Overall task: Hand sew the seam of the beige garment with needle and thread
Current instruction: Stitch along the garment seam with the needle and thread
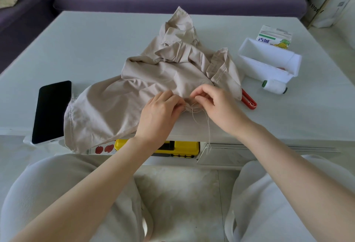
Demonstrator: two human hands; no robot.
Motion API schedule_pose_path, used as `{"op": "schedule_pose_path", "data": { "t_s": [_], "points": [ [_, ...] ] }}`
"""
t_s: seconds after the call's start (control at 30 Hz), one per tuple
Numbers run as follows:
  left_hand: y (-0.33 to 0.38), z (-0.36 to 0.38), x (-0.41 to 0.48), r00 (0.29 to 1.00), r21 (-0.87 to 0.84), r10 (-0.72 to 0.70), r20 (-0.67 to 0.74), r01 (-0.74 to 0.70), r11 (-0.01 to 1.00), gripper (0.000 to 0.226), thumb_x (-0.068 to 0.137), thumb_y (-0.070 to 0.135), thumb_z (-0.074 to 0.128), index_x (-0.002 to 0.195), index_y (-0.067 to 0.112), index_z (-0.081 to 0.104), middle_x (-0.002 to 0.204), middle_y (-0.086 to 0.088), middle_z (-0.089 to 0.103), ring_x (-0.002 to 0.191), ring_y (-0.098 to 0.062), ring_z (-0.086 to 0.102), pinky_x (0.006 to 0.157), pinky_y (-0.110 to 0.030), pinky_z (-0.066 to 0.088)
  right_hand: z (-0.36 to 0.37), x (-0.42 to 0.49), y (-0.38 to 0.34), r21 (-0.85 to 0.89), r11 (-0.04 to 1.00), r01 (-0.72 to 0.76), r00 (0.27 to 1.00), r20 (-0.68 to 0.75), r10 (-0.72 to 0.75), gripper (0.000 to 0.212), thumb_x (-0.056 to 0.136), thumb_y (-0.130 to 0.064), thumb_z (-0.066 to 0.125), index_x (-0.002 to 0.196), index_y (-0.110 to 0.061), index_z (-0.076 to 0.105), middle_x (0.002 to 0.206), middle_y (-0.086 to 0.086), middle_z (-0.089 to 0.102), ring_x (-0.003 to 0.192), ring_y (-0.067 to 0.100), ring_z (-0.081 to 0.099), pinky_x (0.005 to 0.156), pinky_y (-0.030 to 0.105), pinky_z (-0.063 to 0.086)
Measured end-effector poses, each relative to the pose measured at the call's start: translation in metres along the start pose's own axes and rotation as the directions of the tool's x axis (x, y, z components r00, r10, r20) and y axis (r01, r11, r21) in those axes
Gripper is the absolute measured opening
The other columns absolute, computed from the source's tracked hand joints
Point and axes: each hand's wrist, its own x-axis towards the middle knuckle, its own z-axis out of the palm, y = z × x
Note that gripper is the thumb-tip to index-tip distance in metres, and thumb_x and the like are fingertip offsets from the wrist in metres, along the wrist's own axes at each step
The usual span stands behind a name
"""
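Observation:
The beige garment lies crumpled on the pale table, one end hanging over the front edge. My left hand pinches a fold of the fabric at the seam near the table's front. My right hand is just to its right, fingers curled and pinching at the same spot of fabric. A thin needle seems to sit between the two hands, hard to make out. Beige thread trails from the seam down past the table edge.
A black phone lies at the left front edge. Red thread snips rest right of the garment, near a white spool, a white box and a carton. A yellow case sits under the table.

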Motion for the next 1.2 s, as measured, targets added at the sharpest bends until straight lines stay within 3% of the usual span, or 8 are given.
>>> {"op": "schedule_pose_path", "data": {
  "t_s": [0.13,0.2,0.3,0.5,0.7,0.8,0.93,1.2],
  "points": [
    [0.002,-0.002,0.000,1.000,-0.012,-0.008,-0.003,0.008,1.000,0.007,0.084,0.018,0.065,0.084,0.011,0.068,0.077,-0.001,0.058,0.070,-0.022,0.056,0.059,-0.024,0.035,-0.004,-0.001,-0.007,0.312,0.941,-0.127,0.986,-0.062,0.154,0.012,0.089,-0.003,0.062,0.088,-0.014,0.058,0.077,0.000,0.066,0.065,0.005,0.066,0.066,0.015,0.050],
    [0.003,-0.003,0.000,1.000,-0.022,-0.008,-0.011,0.008,1.000,0.007,0.083,0.017,0.066,0.085,0.011,0.068,0.077,0.000,0.057,0.070,-0.021,0.056,0.059,-0.024,0.034,-0.005,-0.002,-0.009,0.380,0.914,-0.140,0.981,-0.074,0.181,0.011,0.086,-0.003,0.065,0.088,-0.011,0.058,0.076,0.003,0.070,0.066,0.011,0.068,0.067,0.019,0.053],
    [0.004,-0.005,0.000,1.000,-0.038,-0.007,-0.012,0.006,0.999,0.007,0.083,0.017,0.066,0.085,0.011,0.068,0.077,0.001,0.057,0.070,-0.020,0.055,0.059,-0.024,0.033,-0.002,-0.002,-0.010,0.365,0.920,-0.141,0.981,-0.070,0.178,0.012,0.085,-0.004,0.067,0.086,-0.013,0.059,0.074,0.000,0.071,0.066,0.013,0.069,0.068,0.023,0.055],
    [0.004,-0.005,0.000,1.000,-0.054,-0.012,-0.010,0.011,0.998,0.009,0.084,0.019,0.064,0.087,0.011,0.068,0.079,0.000,0.058,0.071,-0.019,0.055,0.059,-0.024,0.035,0.007,-0.005,-0.009,0.373,0.915,-0.155,0.980,-0.056,0.189,0.015,0.083,-0.003,0.069,0.081,-0.012,0.057,0.071,0.004,0.070,0.059,0.009,0.066,0.061,0.017,0.051],
    [0.005,-0.003,0.000,0.999,-0.063,-0.035,-0.005,0.034,0.997,0.006,0.085,0.020,0.065,0.087,0.014,0.068,0.080,0.004,0.057,0.072,-0.014,0.052,0.060,-0.022,0.031,0.009,-0.005,-0.007,0.347,0.926,-0.148,0.975,-0.108,0.196,0.007,0.081,-0.004,0.072,0.082,-0.009,0.067,0.071,0.002,0.070,0.060,0.007,0.066,0.061,0.016,0.051],
    [0.004,-0.002,0.000,1.000,-0.052,-0.028,-0.002,0.028,0.998,0.006,0.085,0.018,0.065,0.087,0.013,0.067,0.079,0.003,0.056,0.071,-0.015,0.051,0.060,-0.022,0.030,0.012,-0.006,-0.006,0.291,0.947,-0.136,0.982,-0.085,0.167,0.007,0.081,-0.005,0.071,0.085,-0.011,0.072,0.074,-0.002,0.072,0.064,0.006,0.066,0.065,0.017,0.051],
    [0.003,-0.001,0.000,0.999,-0.063,-0.034,0.004,0.034,0.997,0.006,0.085,0.018,0.066,0.088,0.012,0.067,0.079,0.005,0.055,0.069,-0.010,0.044,0.058,-0.020,0.029,0.011,-0.005,-0.006,0.170,0.979,-0.108,0.991,-0.064,0.121,0.008,0.084,-0.009,0.069,0.088,-0.013,0.075,0.074,-0.009,0.069,0.064,-0.003,0.061,0.065,0.010,0.046],
    [0.003,-0.001,0.001,0.998,-0.087,-0.062,0.017,0.063,0.994,0.004,0.087,0.018,0.065,0.089,0.015,0.067,0.081,0.006,0.054,0.070,-0.009,0.043,0.058,-0.023,0.032,0.012,-0.005,-0.002,0.158,0.983,-0.089,0.986,-0.127,0.110,0.011,0.084,-0.006,0.069,0.090,-0.016,0.067,0.079,-0.009,0.067,0.070,0.000,0.061,0.069,0.013,0.048]
  ]
}}
